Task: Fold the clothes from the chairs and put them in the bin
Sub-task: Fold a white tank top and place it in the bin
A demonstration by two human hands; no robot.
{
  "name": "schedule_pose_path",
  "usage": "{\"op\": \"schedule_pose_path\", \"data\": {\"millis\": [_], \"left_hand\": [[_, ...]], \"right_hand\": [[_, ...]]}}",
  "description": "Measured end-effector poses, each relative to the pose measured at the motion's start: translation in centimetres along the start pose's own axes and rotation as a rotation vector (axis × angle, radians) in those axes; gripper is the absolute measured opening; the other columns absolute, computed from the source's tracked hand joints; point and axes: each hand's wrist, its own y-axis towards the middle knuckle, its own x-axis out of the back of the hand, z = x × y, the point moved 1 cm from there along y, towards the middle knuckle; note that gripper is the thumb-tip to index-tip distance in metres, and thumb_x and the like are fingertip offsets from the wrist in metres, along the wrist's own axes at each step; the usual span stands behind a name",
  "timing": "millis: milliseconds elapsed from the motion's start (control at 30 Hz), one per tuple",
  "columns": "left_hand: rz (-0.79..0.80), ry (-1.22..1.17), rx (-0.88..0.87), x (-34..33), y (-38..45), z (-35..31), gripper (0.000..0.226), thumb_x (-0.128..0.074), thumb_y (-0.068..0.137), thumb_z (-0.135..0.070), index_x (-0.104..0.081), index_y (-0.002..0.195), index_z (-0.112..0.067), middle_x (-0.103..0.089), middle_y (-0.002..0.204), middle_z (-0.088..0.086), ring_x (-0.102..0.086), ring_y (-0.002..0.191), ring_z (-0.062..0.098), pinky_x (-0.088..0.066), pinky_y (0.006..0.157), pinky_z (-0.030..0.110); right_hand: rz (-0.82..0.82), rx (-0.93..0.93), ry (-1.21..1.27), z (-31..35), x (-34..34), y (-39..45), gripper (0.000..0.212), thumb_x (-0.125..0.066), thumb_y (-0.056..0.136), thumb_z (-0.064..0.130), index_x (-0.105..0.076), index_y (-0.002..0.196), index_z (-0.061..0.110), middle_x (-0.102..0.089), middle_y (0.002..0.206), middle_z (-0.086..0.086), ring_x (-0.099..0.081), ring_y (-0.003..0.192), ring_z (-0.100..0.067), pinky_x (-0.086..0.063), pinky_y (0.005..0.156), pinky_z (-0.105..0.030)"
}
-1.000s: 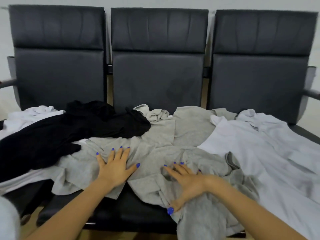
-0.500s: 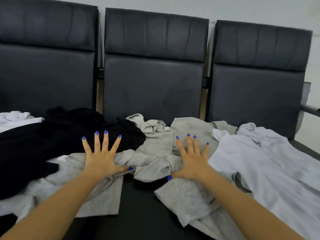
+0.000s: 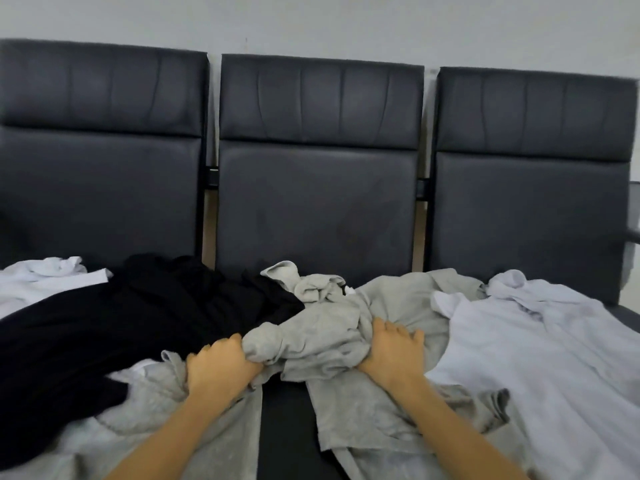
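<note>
A crumpled grey garment (image 3: 322,334) lies bunched on the middle seat of a row of three black chairs (image 3: 318,188). My left hand (image 3: 221,365) grips its left part with curled fingers. My right hand (image 3: 391,348) digs into the bunched fabric on the right, fingers curled into the cloth. A black garment (image 3: 138,320) lies to the left, partly over the grey one. A white garment (image 3: 540,358) is spread on the right seat. The bin is not in view.
Another white garment (image 3: 45,278) lies at the far left behind the black one. A strip of bare black seat (image 3: 287,427) shows between my forearms. A chair armrest (image 3: 633,233) juts out at the right edge. A pale wall stands behind the chairs.
Both hands went from lying flat with spread fingers on the grey garment to curling into it, gathering the fabric into a bunch. The view has tilted upward.
</note>
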Motion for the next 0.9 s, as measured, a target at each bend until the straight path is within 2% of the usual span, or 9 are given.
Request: {"op": "schedule_pose_path", "data": {"millis": [100,233,367,533,600,667,733,833,900], "left_hand": [[0.013,-0.315,0.062,3.6,-1.2,-0.8,0.026,-0.055,0.083,-0.049,-0.053,0.087,-0.024,-0.060,0.082,-0.005,-0.060,0.080,0.020,-0.049,0.076,0.034],[-0.163,-0.487,0.004,13.0,-0.3,-4.4,0.035,-0.062,0.083,-0.051,-0.055,0.091,-0.018,-0.062,0.094,0.006,-0.058,0.085,0.031,-0.047,0.073,0.038],[-0.367,-0.670,-0.165,21.9,0.1,-12.5,0.047,-0.067,0.080,-0.047,-0.061,0.104,-0.007,-0.063,0.109,0.016,-0.058,0.102,0.038,-0.046,0.078,0.040],[-0.494,-0.975,-0.449,29.8,-1.0,-26.2,0.038,-0.067,0.079,-0.041,-0.063,0.105,-0.013,-0.066,0.106,0.007,-0.062,0.098,0.027,-0.052,0.084,0.041],[-0.547,-1.033,-0.589,31.7,-2.5,-32.1,0.033,-0.067,0.081,-0.036,-0.061,0.103,-0.012,-0.065,0.101,0.000,-0.060,0.097,0.022,-0.051,0.080,0.031],[-0.572,-1.105,-0.737,32.4,-4.9,-37.3,0.021,-0.066,0.084,-0.027,-0.052,0.095,-0.015,-0.055,0.086,-0.009,-0.054,0.085,0.015,-0.042,0.064,0.013],[-0.559,-1.172,-0.895,31.2,-7.1,-41.5,0.024,-0.067,0.083,-0.025,-0.046,0.090,-0.016,-0.050,0.080,-0.011,-0.053,0.078,0.013,-0.040,0.061,0.011],[-0.422,-1.018,-1.031,24.4,-8.2,-46.5,0.037,-0.066,0.075,-0.040,-0.048,0.094,-0.014,-0.057,0.094,0.007,-0.057,0.090,0.028,-0.050,0.076,0.039],[-0.152,-0.741,-1.003,17.4,-9.0,-47.9,0.056,-0.072,0.075,-0.048,-0.050,0.110,-0.011,-0.055,0.112,0.012,-0.053,0.105,0.034,-0.047,0.086,0.049]], "right_hand": [[-0.042,-0.012,0.096,-0.5,1.7,-1.3,0.048,-0.050,0.084,0.057,-0.042,0.117,0.023,-0.055,0.124,-0.001,-0.050,0.116,-0.026,-0.034,0.093,-0.043],[-0.277,-0.037,0.364,-3.7,8.9,0.7,0.041,-0.056,0.085,0.048,-0.041,0.110,0.020,-0.053,0.114,-0.005,-0.051,0.107,-0.031,-0.044,0.086,-0.045],[-0.530,-0.113,0.668,-8.3,17.7,2.5,0.041,-0.062,0.085,0.044,-0.044,0.104,0.012,-0.052,0.107,-0.012,-0.050,0.099,-0.037,-0.047,0.081,-0.052],[-0.827,-0.248,0.856,-16.8,26.9,2.4,0.044,-0.062,0.086,0.038,-0.045,0.114,0.010,-0.050,0.116,-0.017,-0.050,0.102,-0.039,-0.047,0.081,-0.053],[-0.935,-0.327,0.855,-20.8,29.1,1.7,0.041,-0.060,0.087,0.031,-0.043,0.118,0.009,-0.047,0.120,-0.017,-0.048,0.106,-0.038,-0.046,0.081,-0.051],[-1.029,-0.454,0.801,-24.7,30.1,0.7,0.040,-0.056,0.089,0.023,-0.041,0.123,0.008,-0.043,0.126,-0.016,-0.045,0.112,-0.037,-0.043,0.084,-0.050],[-1.083,-0.607,0.736,-28.3,30.1,-0.5,0.039,-0.052,0.089,0.015,-0.039,0.126,0.008,-0.039,0.131,-0.016,-0.041,0.118,-0.037,-0.039,0.087,-0.051],[-1.008,-0.770,0.607,-33.0,26.8,-2.0,0.043,-0.049,0.089,0.010,-0.037,0.130,0.006,-0.037,0.135,-0.018,-0.038,0.123,-0.039,-0.037,0.090,-0.053],[-0.781,-0.770,0.516,-35.8,20.9,-3.2,0.046,-0.052,0.090,0.016,-0.037,0.132,0.005,-0.038,0.135,-0.020,-0.039,0.122,-0.042,-0.037,0.091,-0.054]]}}
